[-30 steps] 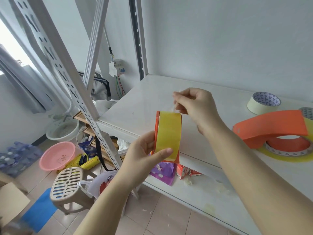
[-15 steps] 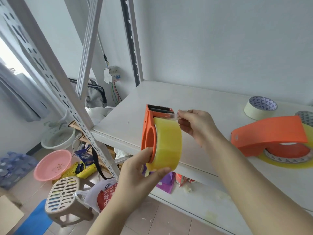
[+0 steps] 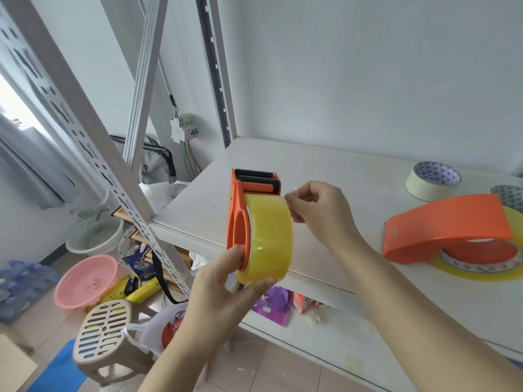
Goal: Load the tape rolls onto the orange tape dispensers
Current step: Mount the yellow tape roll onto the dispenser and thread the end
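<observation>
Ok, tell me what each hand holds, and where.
Left hand grips the orange tape dispenser and yellow tape roll at the bottom; right hand pinches the tape's loose end.

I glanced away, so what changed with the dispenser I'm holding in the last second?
The orange dispenser rotated, so its toothed cutter now shows on top. The right hand dropped from above the yellow roll to beside it, still pinching the tape end. The left hand still grips them from below; the second dispenser on the shelf stayed put.
</observation>
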